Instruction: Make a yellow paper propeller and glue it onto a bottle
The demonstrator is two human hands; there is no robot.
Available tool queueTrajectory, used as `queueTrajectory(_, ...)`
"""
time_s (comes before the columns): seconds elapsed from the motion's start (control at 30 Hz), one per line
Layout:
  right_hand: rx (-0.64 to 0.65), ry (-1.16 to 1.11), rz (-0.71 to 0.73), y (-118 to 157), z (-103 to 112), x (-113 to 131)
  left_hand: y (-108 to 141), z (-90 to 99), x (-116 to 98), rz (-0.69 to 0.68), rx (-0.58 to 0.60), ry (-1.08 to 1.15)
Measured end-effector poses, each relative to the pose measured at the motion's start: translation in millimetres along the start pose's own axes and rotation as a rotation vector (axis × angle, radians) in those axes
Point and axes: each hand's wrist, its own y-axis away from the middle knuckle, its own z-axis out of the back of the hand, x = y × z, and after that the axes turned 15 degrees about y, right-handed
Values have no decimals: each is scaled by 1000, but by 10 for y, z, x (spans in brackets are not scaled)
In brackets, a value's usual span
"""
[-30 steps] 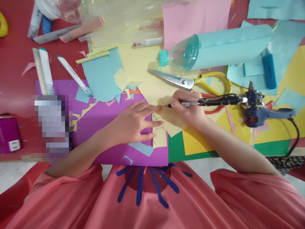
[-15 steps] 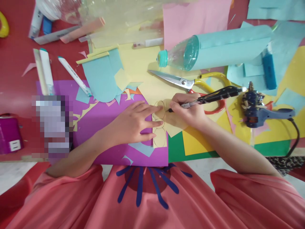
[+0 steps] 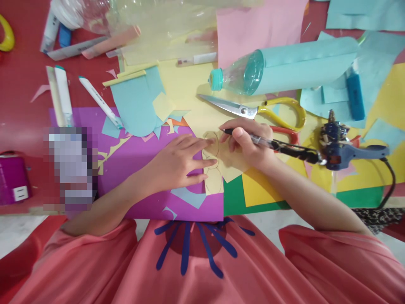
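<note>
My left hand [image 3: 180,162] lies flat with fingers spread, its fingertips on a narrow yellow paper strip [image 3: 214,185]. Rounded outlines are drawn on the strip, which rests at the edge of a purple sheet [image 3: 152,202]. In my right hand [image 3: 253,143] is a black pen [image 3: 281,150], its dark tip pointing left just beside the strip; whether the tip touches paper I cannot tell. Beyond the right hand lie scissors [image 3: 245,110] with one yellow and one red handle, partly hidden by that hand.
A bottle wrapped in light blue paper [image 3: 310,63] lies across the back right. A glue gun [image 3: 338,147] with a cord sits at right. White markers [image 3: 99,101], blue paper pieces [image 3: 133,105] and a blurred-out object [image 3: 71,164] are at left.
My right hand has shifted slightly up and turned the pen, so its tip now points up-left and its back end sits lower. My left hand stays in place.
</note>
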Motion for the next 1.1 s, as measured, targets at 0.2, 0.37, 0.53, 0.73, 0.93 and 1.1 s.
queueTrajectory(0.2, -57, 206, 21, -22, -36, 33, -16, -33, 108, -2, -174, -61)
queueTrajectory(0.37, -28, 284, 56, -37, -57, 16, -3, -54, 117, 73, -303, -80)
queueTrajectory(0.53, -79, 326, 187, -47, -101, -64, 6, -51, 82, 206, -376, -78)
queueTrajectory(0.73, 44, 396, 255, -42, -102, -108, 8, -107, 80, 239, -348, -45)
queueTrajectory(0.93, 68, 453, 275, -35, -90, -118, -8, -119, 61, 173, -347, 41)
queueTrajectory(1.1, 81, 430, 291, -36, -77, -117, -6, -131, 1, 109, -328, 160)
